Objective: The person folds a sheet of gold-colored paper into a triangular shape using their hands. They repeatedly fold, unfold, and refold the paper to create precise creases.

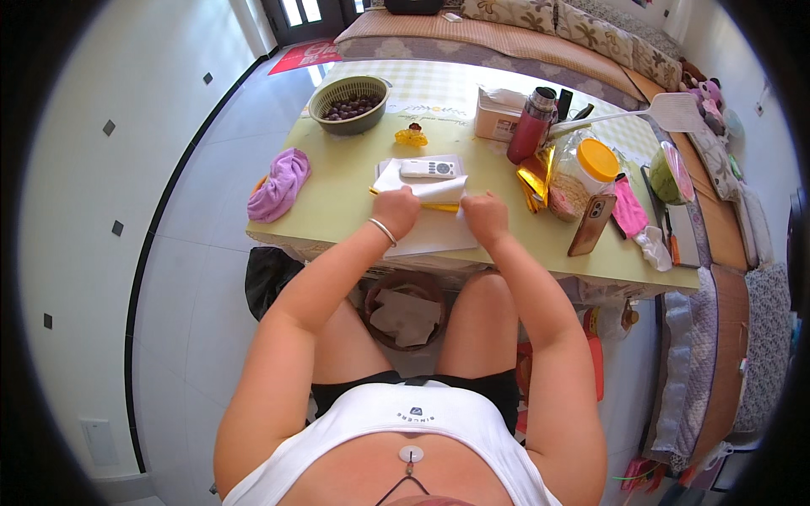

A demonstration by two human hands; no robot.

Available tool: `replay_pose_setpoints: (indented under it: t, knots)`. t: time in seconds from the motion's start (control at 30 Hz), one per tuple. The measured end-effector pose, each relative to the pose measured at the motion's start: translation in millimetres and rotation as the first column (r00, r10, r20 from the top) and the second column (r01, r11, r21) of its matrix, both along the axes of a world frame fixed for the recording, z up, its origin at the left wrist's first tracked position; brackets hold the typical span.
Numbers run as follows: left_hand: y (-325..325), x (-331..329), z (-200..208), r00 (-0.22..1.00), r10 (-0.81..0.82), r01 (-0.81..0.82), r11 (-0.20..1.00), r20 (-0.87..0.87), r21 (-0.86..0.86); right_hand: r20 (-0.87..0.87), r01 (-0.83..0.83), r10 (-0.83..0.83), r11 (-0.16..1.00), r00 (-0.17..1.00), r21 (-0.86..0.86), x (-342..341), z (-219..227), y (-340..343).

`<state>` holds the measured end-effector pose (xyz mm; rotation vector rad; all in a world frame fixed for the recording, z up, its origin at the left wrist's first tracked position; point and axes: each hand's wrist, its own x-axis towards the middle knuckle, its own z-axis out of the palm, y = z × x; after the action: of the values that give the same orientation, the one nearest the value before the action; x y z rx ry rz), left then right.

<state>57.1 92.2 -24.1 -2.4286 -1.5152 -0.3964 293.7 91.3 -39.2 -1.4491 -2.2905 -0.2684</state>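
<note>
A sheet of white paper (424, 185) with a yellow strip along its near edge is stretched between my two hands. My left hand (396, 211) is closed on its left end, a silver bangle on the wrist. My right hand (484, 217) is closed at the right end, and the fingers hide just how it grips. Whether the yellow strip is part of the paper or a separate thing, I cannot tell. Just beyond the hands, a white remote control (429, 169) lies on a pale flat case (451, 158). Another white sheet (434, 239) lies flat below my hands.
Farther left stand a green colander (376, 117) of dark round fruit and a yellow hair claw (412, 135). A purple cloth (282, 184) lies at the left edge. To the right are a red thermos (532, 128), a yellow-lidded jar (596, 160), a propped phone (592, 225) and a fly swatter (672, 112).
</note>
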Motion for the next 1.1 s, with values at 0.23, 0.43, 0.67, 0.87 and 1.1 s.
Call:
replay_pose_setpoints:
  t: [0.23,0.43,0.67,0.87,1.1]
  knots:
    - [41.3,-23.9,88.3,0.958,-0.053,0.063,0.998,0.283,-0.025,-0.461,0.117,-0.197,0.974,0.865,-0.196,8.1,-6.5,4.3]
    - [37.2,-57.1,103.4,0.457,-0.040,0.625,0.725,0.889,-0.289,-0.893,-0.246,-0.130,0.935,0.430,-0.254,8.4,-17.0,4.6]
    - [33.0,-71.9,63.9,0.488,0.176,0.773,0.367,0.855,-0.517,-0.387,-0.311,0.311,0.948,0.868,0.066,17.5,14.0,-34.8]
    - [41.2,-54.1,24.4,0.696,-0.029,0.603,0.567,0.718,-0.561,-0.056,-0.412,0.429,0.891,0.902,0.189,0.2,19.1,-60.2]
    - [-76.2,1.7,67.8,0.921,-0.372,0.390,0.883,0.119,-0.259,0.055,-0.254,0.248,0.944,0.967,0.212,-23.1,16.3,-76.4]
